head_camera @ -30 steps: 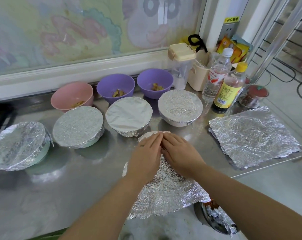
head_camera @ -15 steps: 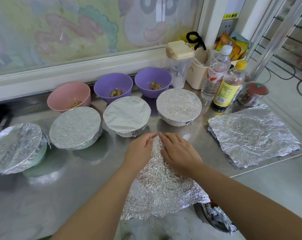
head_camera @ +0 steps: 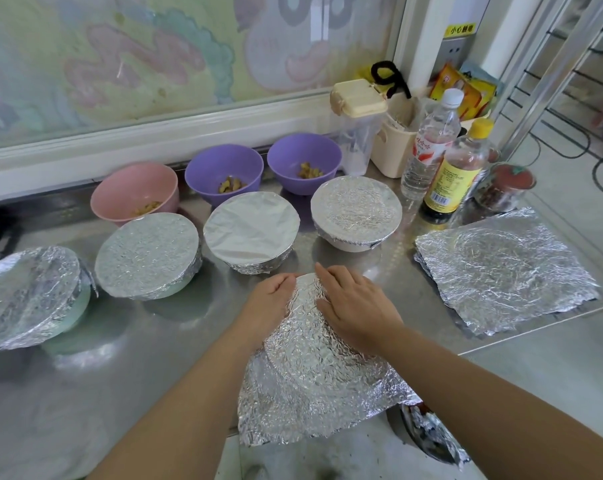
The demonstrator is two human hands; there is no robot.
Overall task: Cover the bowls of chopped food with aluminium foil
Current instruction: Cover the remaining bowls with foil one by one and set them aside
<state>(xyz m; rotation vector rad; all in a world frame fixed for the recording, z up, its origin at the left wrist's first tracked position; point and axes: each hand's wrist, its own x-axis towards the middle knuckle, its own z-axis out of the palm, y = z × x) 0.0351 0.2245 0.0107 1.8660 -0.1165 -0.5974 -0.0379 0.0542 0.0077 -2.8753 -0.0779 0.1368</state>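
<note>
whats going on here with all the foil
A person is covering bowls with aluminium foil on a steel counter. The right hand presses flat on a crinkled foil sheet draped over something domed, likely a bowl, while the left hand curls over its far edge. Four foil-covered bowls sit behind. A pink bowl and two purple bowls of chopped food are uncovered; a spare foil sheet lies right.
</note>
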